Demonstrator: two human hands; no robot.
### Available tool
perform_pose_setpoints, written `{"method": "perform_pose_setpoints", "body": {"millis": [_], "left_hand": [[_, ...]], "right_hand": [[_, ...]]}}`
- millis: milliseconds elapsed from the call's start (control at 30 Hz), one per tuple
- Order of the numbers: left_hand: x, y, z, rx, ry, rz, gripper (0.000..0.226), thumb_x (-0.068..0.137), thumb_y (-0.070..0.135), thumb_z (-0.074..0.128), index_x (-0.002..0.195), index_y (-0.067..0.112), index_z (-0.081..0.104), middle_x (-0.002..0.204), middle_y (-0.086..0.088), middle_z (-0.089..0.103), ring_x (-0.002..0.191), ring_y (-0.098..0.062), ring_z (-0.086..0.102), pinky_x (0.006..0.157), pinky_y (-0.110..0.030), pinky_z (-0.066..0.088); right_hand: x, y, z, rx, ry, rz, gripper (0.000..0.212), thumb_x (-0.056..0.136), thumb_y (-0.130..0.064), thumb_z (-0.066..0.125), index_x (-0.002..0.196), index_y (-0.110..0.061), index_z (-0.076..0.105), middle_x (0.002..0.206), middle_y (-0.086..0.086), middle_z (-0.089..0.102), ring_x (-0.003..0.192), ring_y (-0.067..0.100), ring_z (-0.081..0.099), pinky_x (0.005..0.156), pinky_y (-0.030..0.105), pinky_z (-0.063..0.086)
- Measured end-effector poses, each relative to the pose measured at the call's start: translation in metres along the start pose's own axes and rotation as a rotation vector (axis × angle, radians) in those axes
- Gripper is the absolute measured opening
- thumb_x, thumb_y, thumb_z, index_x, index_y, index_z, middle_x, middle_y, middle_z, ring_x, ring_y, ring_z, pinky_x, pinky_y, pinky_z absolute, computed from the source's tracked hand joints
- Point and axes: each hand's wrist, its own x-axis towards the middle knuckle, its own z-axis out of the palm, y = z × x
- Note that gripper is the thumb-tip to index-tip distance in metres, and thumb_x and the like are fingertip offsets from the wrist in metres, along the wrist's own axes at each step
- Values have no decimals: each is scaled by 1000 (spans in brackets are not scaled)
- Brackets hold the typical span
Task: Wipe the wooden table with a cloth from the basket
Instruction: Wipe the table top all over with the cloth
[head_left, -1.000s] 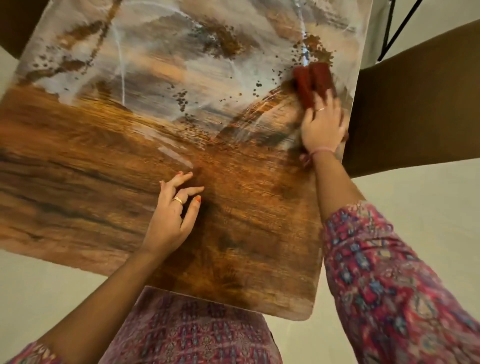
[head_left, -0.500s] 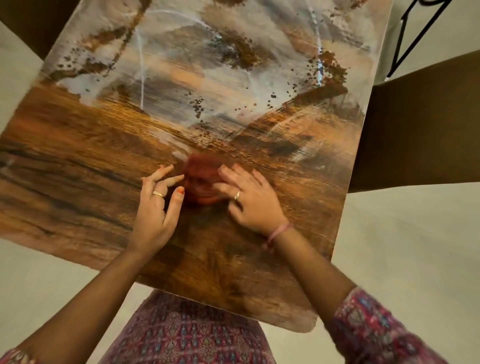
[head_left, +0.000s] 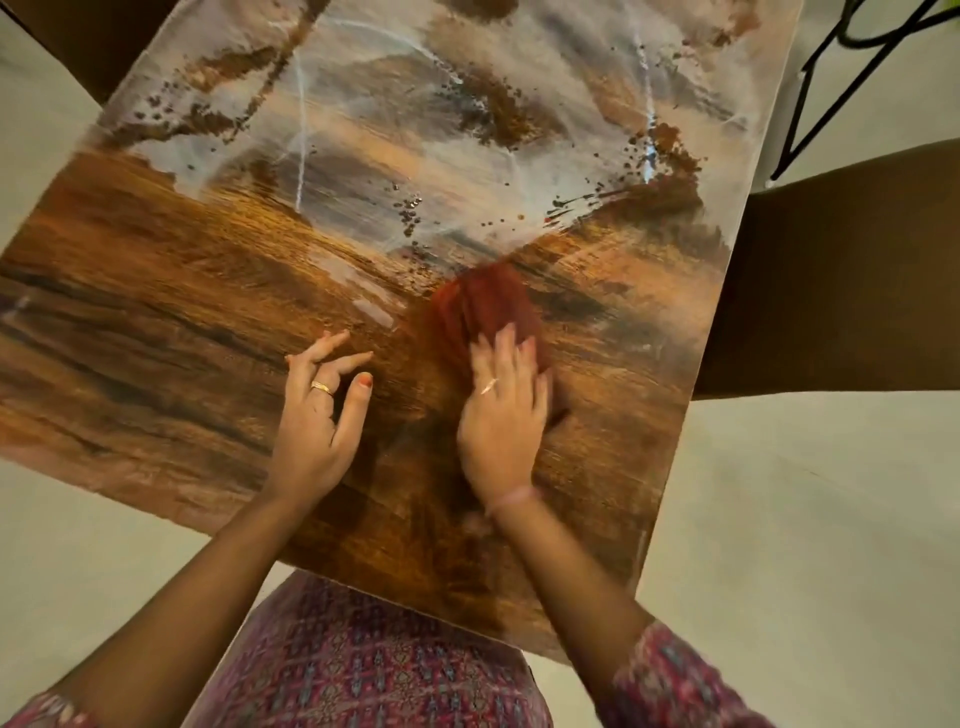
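Observation:
The wooden table (head_left: 156, 332) fills most of the view, its far half covered with whitish smears and dark droplets. A dark red cloth (head_left: 480, 306) lies flat near the table's middle, blurred by motion. My right hand (head_left: 501, 415) presses down on the cloth's near end with the palm and spread fingers. My left hand (head_left: 319, 415) rests on the bare wood just left of it, fingertips touching the surface, holding nothing. The basket is not in view.
A dark brown seat or bench (head_left: 831, 280) stands against the table's right edge. Black metal rods (head_left: 831, 88) rise at the top right. Pale floor (head_left: 805, 545) surrounds the table. My patterned clothing (head_left: 374, 670) is at the near edge.
One second ago my right hand held the cloth at the far right edge. It swept the cloth to the table's middle beside my left hand, then slightly right and away. The left hand stayed put.

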Motion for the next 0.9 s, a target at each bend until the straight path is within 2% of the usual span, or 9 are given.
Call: {"method": "perform_pose_setpoints", "body": {"millis": [100, 167, 267, 333, 567, 633, 733, 833, 900], "left_hand": [[5, 0, -2, 26, 3, 37, 31, 96, 27, 44, 119, 15, 59, 134, 3, 42, 134, -13, 32, 110, -57, 27], [8, 1, -4, 10, 1, 43, 28, 96, 28, 44, 119, 20, 58, 133, 8, 42, 134, -13, 32, 109, -59, 27], [10, 1, -6, 11, -16, 59, 24, 96, 28, 43, 117, 27, 54, 131, 16, 40, 134, -14, 32, 109, -60, 26], [8, -1, -8, 12, -16, 53, 24, 96, 28, 43, 117, 27, 54, 132, 9, 40, 134, -14, 31, 109, -61, 25], [0, -14, -18, 11, 25, 14, 31, 95, 27, 44, 118, 14, 60, 134, 2, 42, 133, -14, 33, 110, -57, 27], [0, -14, -20, 29, 49, 5, 32, 96, 27, 44, 120, 13, 60, 135, 3, 42, 133, -17, 34, 113, -49, 27], [3, -8, -20, 15, 86, -36, 34, 96, 27, 42, 122, 11, 58, 132, 6, 39, 133, -20, 37, 110, -19, 25], [9, -2, -22, 18, 131, -31, 34, 96, 24, 42, 122, 8, 58, 135, -5, 44, 132, -16, 35, 111, -25, 25], [13, -1, -26, 26, 135, -23, 35, 96, 24, 41, 120, 7, 59, 137, -9, 44, 132, -8, 32, 114, -35, 24]], "right_hand": [[-65, -9, -6, 11, -312, -280, 55, 86, -23, 41, 140, -34, 38, 155, -3, 28, 144, 20, 23, 114, 44, 20], [-33, 15, -11, 34, -269, -278, 52, 84, -25, 42, 135, -35, 45, 155, -5, 29, 144, 19, 23, 112, 43, 22], [53, 73, -22, -33, -104, 55, 50, 87, -23, 43, 136, -28, 47, 154, 2, 30, 143, 23, 24, 113, 48, 19], [104, 107, -32, -67, -30, 298, 50, 89, -23, 41, 139, -25, 44, 154, 4, 29, 143, 24, 22, 114, 49, 18], [185, 88, -25, 7, 61, 665, 48, 98, -26, 33, 146, -29, 33, 158, -3, 19, 146, 22, 12, 115, 47, 12], [173, 45, -10, -32, 57, 495, 47, 97, -25, 33, 144, -27, 37, 157, -2, 24, 145, 23, 18, 115, 46, 18], [106, -40, 20, 18, -62, 24, 47, 93, -22, 37, 140, -26, 43, 153, -1, 32, 142, 21, 25, 113, 45, 23], [3, -101, 29, 160, -371, -451, 50, 92, -26, 32, 141, -22, 42, 154, 0, 31, 144, 23, 19, 116, 44, 12], [-21, -106, 25, 189, -487, -586, 52, 91, -24, 33, 142, -19, 41, 153, -1, 32, 145, 22, 17, 117, 42, 7]]}}
